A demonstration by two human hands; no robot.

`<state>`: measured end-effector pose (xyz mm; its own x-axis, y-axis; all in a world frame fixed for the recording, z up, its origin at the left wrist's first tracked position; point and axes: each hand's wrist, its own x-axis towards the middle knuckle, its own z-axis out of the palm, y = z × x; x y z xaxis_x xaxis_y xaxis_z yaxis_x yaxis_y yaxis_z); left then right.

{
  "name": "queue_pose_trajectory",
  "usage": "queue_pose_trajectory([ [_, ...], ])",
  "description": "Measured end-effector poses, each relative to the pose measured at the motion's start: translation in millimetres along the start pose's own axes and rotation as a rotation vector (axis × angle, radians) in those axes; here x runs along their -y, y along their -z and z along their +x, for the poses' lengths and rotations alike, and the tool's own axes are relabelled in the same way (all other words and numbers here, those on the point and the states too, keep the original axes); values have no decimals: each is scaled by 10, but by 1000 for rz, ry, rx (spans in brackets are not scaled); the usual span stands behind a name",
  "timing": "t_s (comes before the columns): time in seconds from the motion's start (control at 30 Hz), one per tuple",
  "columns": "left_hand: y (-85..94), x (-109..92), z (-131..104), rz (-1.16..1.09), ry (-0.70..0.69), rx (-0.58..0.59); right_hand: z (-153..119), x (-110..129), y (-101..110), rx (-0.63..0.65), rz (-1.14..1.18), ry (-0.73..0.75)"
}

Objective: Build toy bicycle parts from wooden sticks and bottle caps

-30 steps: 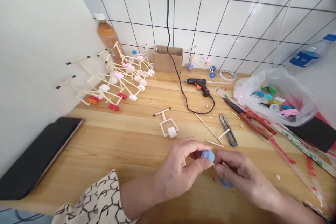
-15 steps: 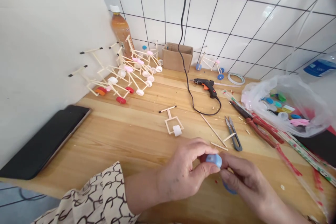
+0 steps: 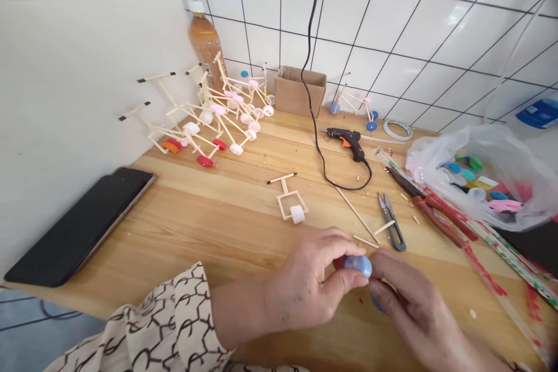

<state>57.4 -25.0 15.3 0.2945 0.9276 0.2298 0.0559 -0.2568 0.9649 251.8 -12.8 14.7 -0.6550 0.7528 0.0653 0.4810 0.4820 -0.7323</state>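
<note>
Low over the table's front part, my left hand (image 3: 316, 282) pinches a light blue bottle cap (image 3: 358, 266) between thumb and fingers. My right hand (image 3: 407, 296) is closed just to its right, fingertips close against the cap; a darker blue round piece (image 3: 379, 305) shows partly under its fingers. Whatever lies between the two hands is hidden by the fingers. Beyond my left hand, a small wooden stick frame (image 3: 293, 196) with a white cap (image 3: 297, 214) lies flat on the table (image 3: 209, 226).
Several stick models with caps (image 3: 218, 109) stand back left near a bottle (image 3: 206, 40). Behind are a cardboard box (image 3: 300, 92) and a glue gun (image 3: 346, 139). Snips (image 3: 392, 224), red-handled pliers (image 3: 436, 215) and a bag of caps (image 3: 479, 180) are at right; a phone (image 3: 78, 226) is left.
The view has shifted slightly, so the table things appear a little further right. Both hands keep their hold; less of the darker blue piece shows under my right hand.
</note>
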Motion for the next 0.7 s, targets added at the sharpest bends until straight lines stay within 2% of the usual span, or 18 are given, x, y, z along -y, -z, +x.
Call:
queue_pose_trajectory([
  [0.07,5,0,0,4,-3,0,12,28,48,145,168,-169],
  [0.13,8,6,3,8,-16,-2,21,42,65,208,235,-241],
  [0.2,5,18,5,7,-22,0,24,37,41,139,160,-163],
  [0.3,-5,32,5,-9,-5,-3,21,10,-30,-78,-77,92],
  [0.4,-12,42,8,-9,9,-9,28,-3,-54,-130,-178,210],
  [0.57,-7,62,36,38,-5,2,65,35,38,-34,-102,120],
  [0.7,-2,62,58,86,3,12,78,49,66,-24,-54,12],
])
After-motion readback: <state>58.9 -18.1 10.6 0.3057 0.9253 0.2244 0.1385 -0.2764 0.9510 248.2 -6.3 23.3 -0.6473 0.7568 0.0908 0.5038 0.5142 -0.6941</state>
